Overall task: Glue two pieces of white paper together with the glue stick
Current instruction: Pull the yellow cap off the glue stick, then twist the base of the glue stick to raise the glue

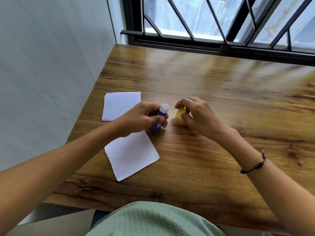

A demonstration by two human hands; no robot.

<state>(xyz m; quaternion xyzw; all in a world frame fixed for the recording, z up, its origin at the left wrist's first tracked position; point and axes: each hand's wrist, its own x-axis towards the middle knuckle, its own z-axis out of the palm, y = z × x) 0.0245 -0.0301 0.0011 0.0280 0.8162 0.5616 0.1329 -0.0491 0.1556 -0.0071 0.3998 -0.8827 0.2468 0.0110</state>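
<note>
two thin white paper sheets [121, 106] [132, 155] lie flat and flimsy on the wooden desk [221, 92], while left hand [141, 118] fingers wrap the light, rigid blue glue stick [160, 117] mid-barrel, uncapped, and right hand [196, 114] fingers pinch its small yellow cap [181, 112].

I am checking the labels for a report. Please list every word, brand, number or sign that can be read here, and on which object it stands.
No text can be read.
Glue stick, blue, in the left hand: a small pale label patch near its base, too blurred and mostly covered by fingers.
Yellow cap in the right hand: blurred, no marking visible.
Two white papers: blank.
</note>
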